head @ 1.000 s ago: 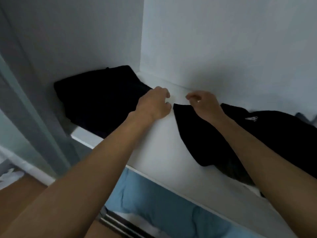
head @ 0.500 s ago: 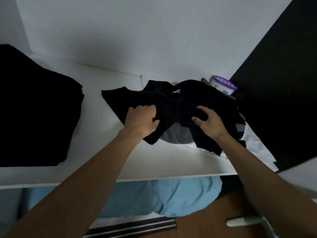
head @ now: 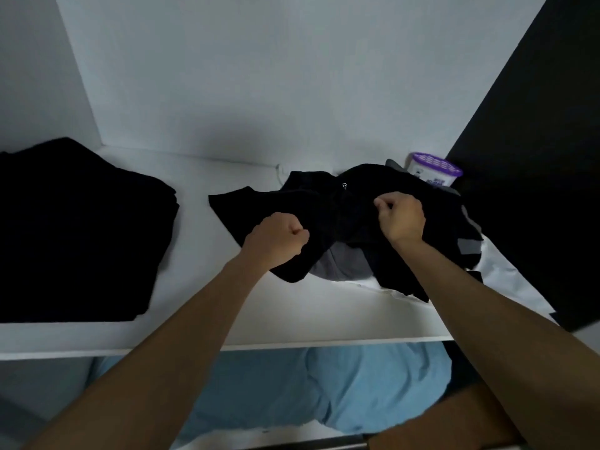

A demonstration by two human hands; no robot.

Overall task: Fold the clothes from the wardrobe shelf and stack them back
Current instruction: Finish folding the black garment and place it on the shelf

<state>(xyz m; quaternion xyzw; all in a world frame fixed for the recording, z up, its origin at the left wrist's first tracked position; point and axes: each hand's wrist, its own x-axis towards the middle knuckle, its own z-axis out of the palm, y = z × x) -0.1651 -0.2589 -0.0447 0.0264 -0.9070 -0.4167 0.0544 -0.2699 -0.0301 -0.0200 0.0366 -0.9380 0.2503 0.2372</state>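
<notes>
A loose black garment point(head: 328, 209) lies crumpled on the white wardrobe shelf point(head: 292, 316), right of the middle, over a grey garment point(head: 341, 263) and some white cloth point(head: 500, 274). My left hand point(head: 276, 240) is closed in a fist on the black garment's near left part. My right hand point(head: 401, 217) pinches the same garment higher up, on its right side. A stack of folded black clothes point(head: 78, 228) sits at the shelf's left end, apart from both hands.
A white tub with a purple grid lid point(head: 433, 168) stands at the back right, behind the pile. A black panel point(head: 539, 164) closes the right side. Light blue fabric point(head: 324, 384) lies on the level below the shelf's front edge.
The view swung right from the folded stack to the loose pile. Both hands went from resting flat on the black garment to clenching it, and the right hand moved up and back.
</notes>
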